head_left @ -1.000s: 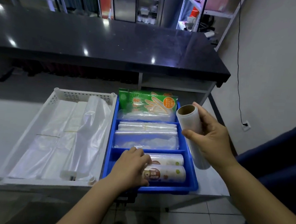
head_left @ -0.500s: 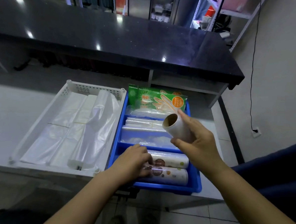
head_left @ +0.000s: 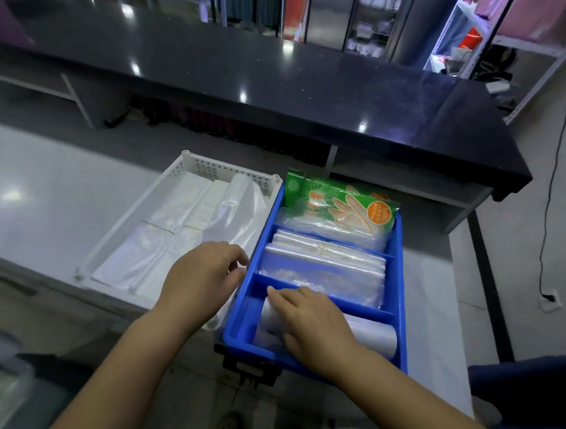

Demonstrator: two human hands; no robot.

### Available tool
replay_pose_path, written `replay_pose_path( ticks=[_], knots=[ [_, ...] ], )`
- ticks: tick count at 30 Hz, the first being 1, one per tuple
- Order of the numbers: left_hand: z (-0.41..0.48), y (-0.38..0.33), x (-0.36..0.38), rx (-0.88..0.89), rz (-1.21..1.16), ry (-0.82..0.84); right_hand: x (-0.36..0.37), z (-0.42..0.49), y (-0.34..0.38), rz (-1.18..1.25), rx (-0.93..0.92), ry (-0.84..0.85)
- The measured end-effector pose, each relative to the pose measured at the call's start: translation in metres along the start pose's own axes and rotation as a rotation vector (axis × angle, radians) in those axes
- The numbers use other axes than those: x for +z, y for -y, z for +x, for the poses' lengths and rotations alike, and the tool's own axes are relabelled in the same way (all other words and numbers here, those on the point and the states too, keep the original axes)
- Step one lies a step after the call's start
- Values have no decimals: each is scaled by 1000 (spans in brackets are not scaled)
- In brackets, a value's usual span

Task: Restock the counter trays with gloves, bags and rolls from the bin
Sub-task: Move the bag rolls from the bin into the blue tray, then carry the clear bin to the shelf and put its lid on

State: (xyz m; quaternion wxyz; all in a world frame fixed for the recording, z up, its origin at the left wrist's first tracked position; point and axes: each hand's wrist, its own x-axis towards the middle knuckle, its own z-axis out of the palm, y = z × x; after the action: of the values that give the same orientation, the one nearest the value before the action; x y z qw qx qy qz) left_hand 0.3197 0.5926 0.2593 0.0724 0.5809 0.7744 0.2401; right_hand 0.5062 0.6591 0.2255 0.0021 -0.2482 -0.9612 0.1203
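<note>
A: Where is the roll [head_left: 372,332] right now?

B: In the nearest compartment of the blue tray [head_left: 400,281], lying flat under the right hand [head_left: 311,322]. Its long axis runs across the tray, side to side, with one end poking out past the fingertips on the thumb side and the other end showing clear beyond the wrist. No end points up.

A: Is the right hand gripping it?

B: Judging by the pose, it rests palm-down on top, fingers curled over the roll and pressing it into the compartment, not pinching it. The left hand [head_left: 205,276] sits just beside, over the tray's near-left wall, fingers loosely bent and holding nothing that I can see.

A: So which step is this?

B: I'd say seating a roll in the roll compartment. Whether other rolls lie beneath it is hidden by the hand.

A: And next?

B: Probably letting go once the roll sits level below the rim, then reaching for another item. The roll is smooth and round, so it may shift sideways if released too early.

A: What lies beyond the hands?

B: Just past the right hand's fingertips, the middle compartment holds a stack of clear bags [head_left: 323,265]; further on, the far compartment has green glove packs [head_left: 338,202] leaning upright. Beyond the left hand is a white tray [head_left: 192,165] with folded plastic bags [head_left: 174,237]. Both trays sit on the pale surface [head_left: 44,199].
</note>
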Motion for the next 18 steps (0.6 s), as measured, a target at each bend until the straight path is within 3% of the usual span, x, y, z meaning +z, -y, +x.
replay_pose_path(
  ticks=[12, 16, 18],
  knots=[
    [-36, -1, 3, -304, 54, -33, -18, 18, -9, 88, -64, 116],
    [-69, 11, -18, -422, 109, -114, -26, 46, 2, -172, -258, -46],
    [-91, 17, -32, -451, 134, -157, -30, 51, 18, -313, -301, -44]
  ],
)
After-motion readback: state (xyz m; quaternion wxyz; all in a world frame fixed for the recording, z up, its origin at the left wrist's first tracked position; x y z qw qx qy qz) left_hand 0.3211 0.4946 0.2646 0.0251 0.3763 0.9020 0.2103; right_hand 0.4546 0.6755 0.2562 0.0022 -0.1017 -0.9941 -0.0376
